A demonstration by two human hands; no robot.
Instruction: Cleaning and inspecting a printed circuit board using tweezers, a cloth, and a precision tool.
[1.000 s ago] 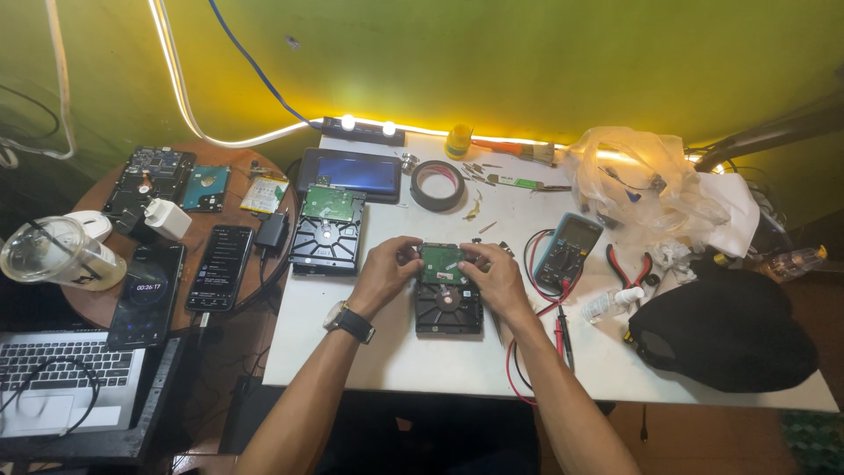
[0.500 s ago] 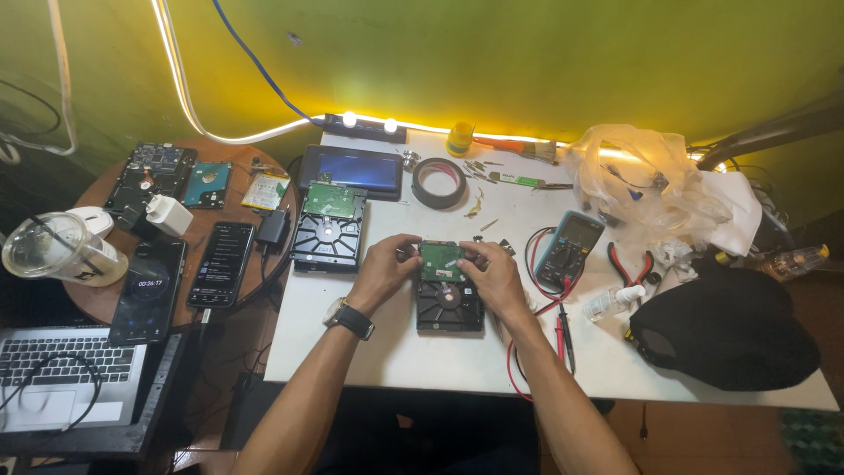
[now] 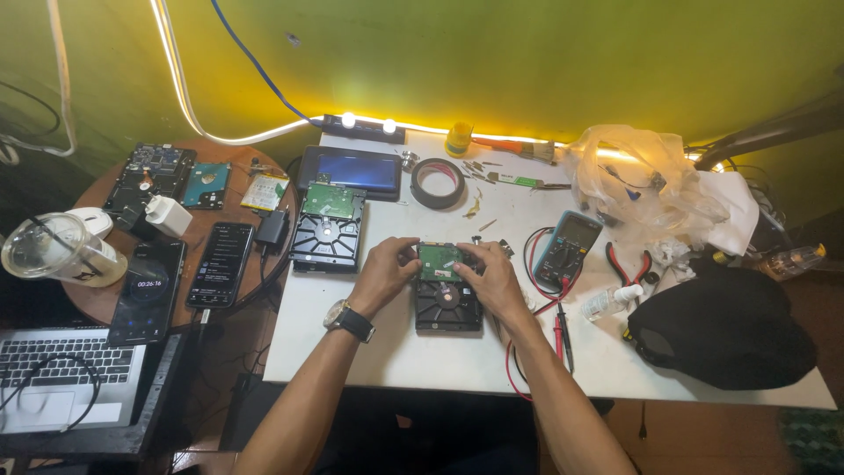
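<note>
Between my hands lies the hard drive (image 3: 448, 295) on the table (image 3: 396, 352); left hand (image 3: 385, 273) and right hand (image 3: 488, 277) pinch its green circuit board (image 3: 440, 261). I'd lift evenly, not twisting.

A green circuit board (image 3: 440, 261) sits on the black hard drive (image 3: 448, 303) on the white table (image 3: 422, 352); a second black drive (image 3: 327, 230) carries green too. The multimeter (image 3: 568, 250) is teal-edged with red and black leads (image 3: 538, 310); the wall (image 3: 492, 53) glows yellow-green
</note>
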